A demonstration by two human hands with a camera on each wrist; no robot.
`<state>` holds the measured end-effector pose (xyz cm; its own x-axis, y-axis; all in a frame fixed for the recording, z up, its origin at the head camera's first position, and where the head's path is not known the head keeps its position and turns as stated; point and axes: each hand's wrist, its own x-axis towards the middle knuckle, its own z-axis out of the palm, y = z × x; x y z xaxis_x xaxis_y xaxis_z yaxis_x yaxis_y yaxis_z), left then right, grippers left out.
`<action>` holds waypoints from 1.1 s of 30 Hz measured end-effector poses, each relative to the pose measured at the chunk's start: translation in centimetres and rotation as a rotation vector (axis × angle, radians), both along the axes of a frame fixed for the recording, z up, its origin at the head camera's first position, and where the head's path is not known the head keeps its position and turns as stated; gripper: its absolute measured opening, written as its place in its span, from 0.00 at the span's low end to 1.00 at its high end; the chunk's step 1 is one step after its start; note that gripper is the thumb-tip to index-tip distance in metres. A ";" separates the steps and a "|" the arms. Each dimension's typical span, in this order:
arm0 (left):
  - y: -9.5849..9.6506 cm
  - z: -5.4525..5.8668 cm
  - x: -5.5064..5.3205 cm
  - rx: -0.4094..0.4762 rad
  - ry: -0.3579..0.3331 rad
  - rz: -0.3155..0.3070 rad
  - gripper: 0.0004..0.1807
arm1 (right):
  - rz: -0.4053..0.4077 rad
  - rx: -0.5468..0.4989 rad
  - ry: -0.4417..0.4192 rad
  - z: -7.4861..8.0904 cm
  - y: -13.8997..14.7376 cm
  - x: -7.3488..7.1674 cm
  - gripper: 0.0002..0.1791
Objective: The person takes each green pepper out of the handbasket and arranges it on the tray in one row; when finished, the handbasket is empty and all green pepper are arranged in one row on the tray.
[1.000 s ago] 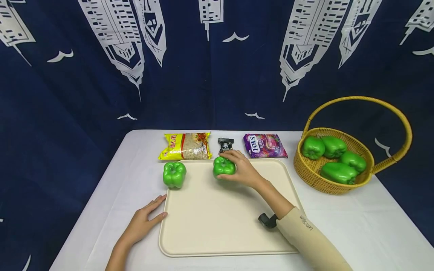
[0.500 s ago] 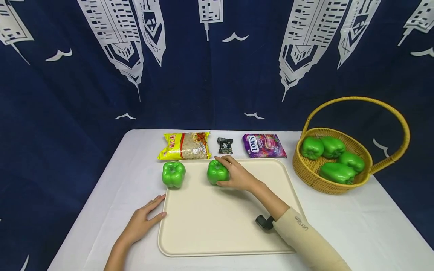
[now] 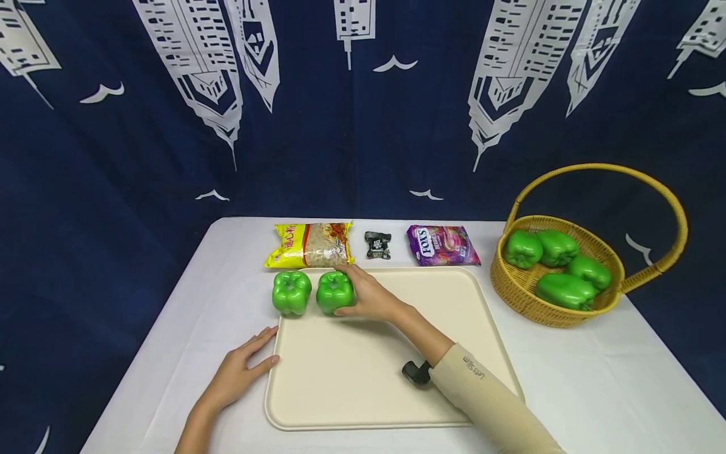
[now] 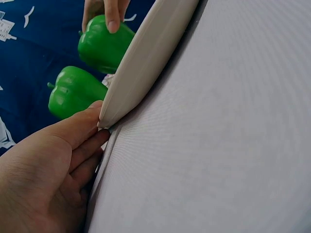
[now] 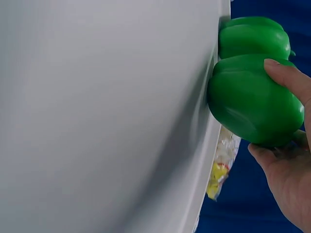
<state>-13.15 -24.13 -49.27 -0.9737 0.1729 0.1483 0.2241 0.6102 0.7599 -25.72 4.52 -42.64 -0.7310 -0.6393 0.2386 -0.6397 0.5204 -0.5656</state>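
Observation:
In the head view my right hand grips a green bell pepper over the far left part of the cream tray, thumb on the near side and fingers on the far side. Just left of it, a second bell pepper stands at the tray's far left corner. The right wrist view shows the held bell pepper overlapping the other pepper. My left hand lies on the table with fairly straight fingers, its fingertips touching the tray's left rim.
A wicker basket with several green peppers stands at the right, its tall handle raised. Behind the tray lie a yellow food packet, a small black packet and a purple candy bag. A navy curtain hangs behind.
My right hand has carried the bell pepper leftward along the tray's far edge, close to the second pepper. My left hand has stayed at the left rim.

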 end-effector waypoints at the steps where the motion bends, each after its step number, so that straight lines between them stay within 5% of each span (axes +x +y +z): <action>1: 0.0 0.0 0.0 -0.001 -0.004 0.000 0.32 | 0.003 -0.004 -0.002 0.0 -0.2 0.0 0.51; 22: -0.1 -0.3 -0.1 -0.011 0.008 -0.004 0.33 | 0.010 -0.015 0.010 0.0 -0.6 0.1 0.56; 27: 0.0 -0.3 -0.2 -0.016 0.010 -0.006 0.32 | -0.027 -0.046 0.044 1.0 2.1 0.2 0.53; 33: 0.0 -0.2 -0.1 -0.017 0.006 -0.002 0.32 | -0.126 -0.087 0.123 2.5 8.6 0.5 0.43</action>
<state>-13.25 -24.08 -49.46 -0.9723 0.1778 0.1515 0.2304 0.6222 0.7482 -25.26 13.07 -40.17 -0.7658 -0.5175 0.3818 -0.6398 0.5536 -0.5331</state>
